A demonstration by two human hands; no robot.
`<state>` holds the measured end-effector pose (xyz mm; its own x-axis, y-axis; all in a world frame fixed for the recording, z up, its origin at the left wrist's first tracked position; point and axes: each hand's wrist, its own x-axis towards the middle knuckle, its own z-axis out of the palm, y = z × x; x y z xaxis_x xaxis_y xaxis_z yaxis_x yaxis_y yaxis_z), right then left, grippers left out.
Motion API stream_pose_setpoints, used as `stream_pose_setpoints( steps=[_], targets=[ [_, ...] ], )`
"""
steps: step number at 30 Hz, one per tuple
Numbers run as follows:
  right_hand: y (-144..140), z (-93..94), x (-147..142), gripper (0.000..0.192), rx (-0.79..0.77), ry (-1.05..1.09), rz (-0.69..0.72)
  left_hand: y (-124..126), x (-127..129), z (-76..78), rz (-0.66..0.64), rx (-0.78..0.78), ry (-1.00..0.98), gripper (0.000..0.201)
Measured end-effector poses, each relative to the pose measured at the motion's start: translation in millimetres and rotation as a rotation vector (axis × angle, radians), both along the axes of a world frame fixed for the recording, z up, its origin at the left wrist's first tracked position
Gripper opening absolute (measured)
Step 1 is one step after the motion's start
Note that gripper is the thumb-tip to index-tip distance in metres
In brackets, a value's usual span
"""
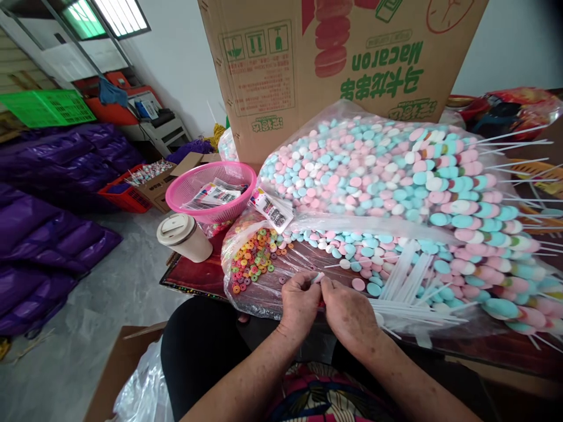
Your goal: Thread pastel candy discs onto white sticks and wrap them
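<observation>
Fingertips of both hands meet at the near edge of the table: my left hand (299,302) and right hand (347,310) are pinched together on one small pale candy piece (317,276), thumbs and forefingers closed on it from either side. I cannot tell whether a stick is already in it, since the fingers cover most of it

Both hands rest on a clear plastic sheet (259,296) spread over the dark red table (193,275). Just right of my right hand lies a loose bundle of white sticks (409,278), some running under the hand's edge. Beyond the hands, loose pink, blue and white candy discs (352,258) are scattered on the sheet, and behind them a big clear bag (352,170) bulges with the same discs. Along the right side I see finished skewers (484,234) stacked with their sticks pointing right

Left of the hands sits a pile of small coloured candy rings (253,258). Further left, a pink basket (211,187) holds printed labels, and a lidded paper cup (183,236) lies tilted near the table edge. A large cardboard box (308,64) stands behind everything
</observation>
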<state>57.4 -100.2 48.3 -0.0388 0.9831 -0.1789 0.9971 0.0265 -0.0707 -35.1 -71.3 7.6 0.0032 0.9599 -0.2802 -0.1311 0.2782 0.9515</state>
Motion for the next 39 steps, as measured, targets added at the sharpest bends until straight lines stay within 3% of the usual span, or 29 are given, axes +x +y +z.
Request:
stream_pose_setpoints(
  steps=[6, 10, 12, 14, 15, 17, 20, 23, 30, 35, 39],
  targets=[
    [-4.5, -1.9, 9.4, 0.032, -0.040, 0.075, -0.018, -0.2, -2.6, -3.2, -0.006, 0.196, 0.295, 0.016],
    [0.0, -15.3, 12.3, 0.030, 0.032, 0.216, -0.033, -2.6, -7.9, -2.5, -0.177, 0.264, 0.375, 0.017],
    [4.0, -22.7, 19.8, 0.028, 0.133, 0.309, -0.028, 8.3, -20.5, 2.8, -0.198, 0.281, 0.424, 0.029],
    [6.2, -28.1, 28.7, 0.028, 0.229, 0.379, -0.022, 28.1, -37.3, 9.5, -0.132, 0.289, 0.623, 0.046],
    [6.1, -30.0, 32.2, 0.028, 0.263, 0.398, -0.018, 39.6, -45.1, 12.0, -0.101, 0.298, 0.785, 0.041],
    [3.5, -32.3, 34.8, 0.029, 0.296, 0.429, 0.002, 61.1, -55.9, 13.4, -0.179, 0.310, 1.078, 0.029],
    [-2.7, -33.8, 29.8, 0.030, 0.302, 0.529, 0.077, 79.6, -58.1, 6.9, -0.264, 0.298, 1.174, 0.022],
    [-5.6, -34.7, 25.8, 0.030, 0.312, 0.568, 0.099, 78.2, -55.0, 1.0, -0.273, 0.307, 1.136, 0.020],
    [0.2, -38.9, 26.9, 0.029, 0.250, 0.472, 0.046, 50.9, -59.9, 2.7, -0.309, 0.270, 0.876, 0.018],
    [-1.0, -40.9, 20.6, 0.030, 0.200, 0.499, 0.067, 44.6, -56.2, 3.1, -0.263, -0.062, 0.121, 0.027],
    [-3.2, -38.8, 23.5, 0.030, 0.216, 0.462, 0.076, 43.8, -54.4, 5.0, -0.215, -0.118, -0.071, 0.028]
  ],
)
